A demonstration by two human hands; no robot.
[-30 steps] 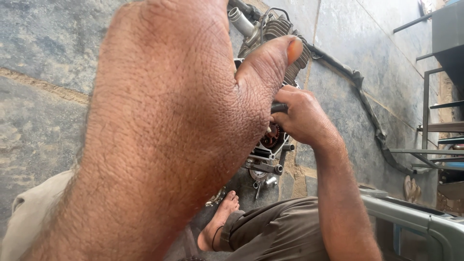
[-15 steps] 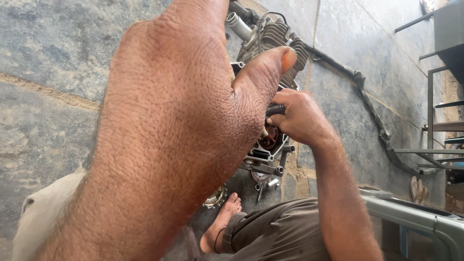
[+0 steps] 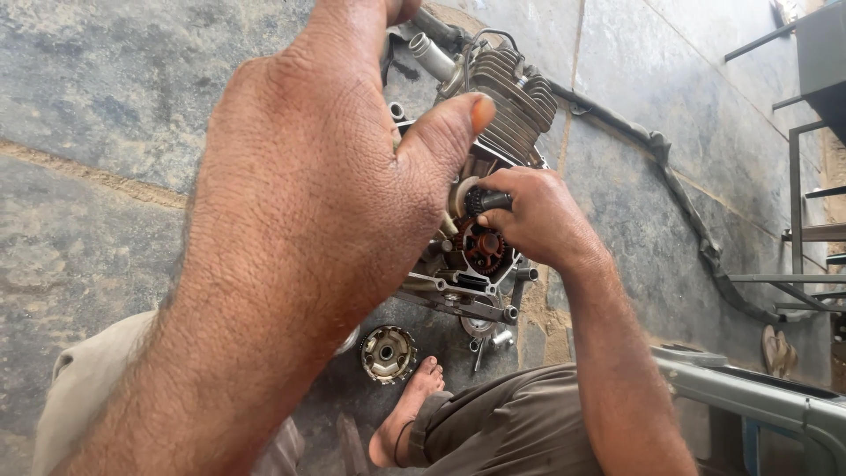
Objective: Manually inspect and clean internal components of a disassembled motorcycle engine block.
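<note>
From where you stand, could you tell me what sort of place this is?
Probably an informal repair spot on a stone-slab floor: a finned engine lies opened, a loose clutch part beside it, and the right hand works a gear.

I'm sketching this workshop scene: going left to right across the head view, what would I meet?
Left hand raised close to the camera → round clutch part on the floor → engine → right hand gripping a small toothed shaft → metal frame at the right edge.

A repair workshop is showing here: a stripped engine (image 3: 480, 220) is lying on the stone floor (image 3: 106, 141), loose clutch part (image 3: 386, 353) below it, metal racks (image 3: 815, 220) standing right of it.
</note>
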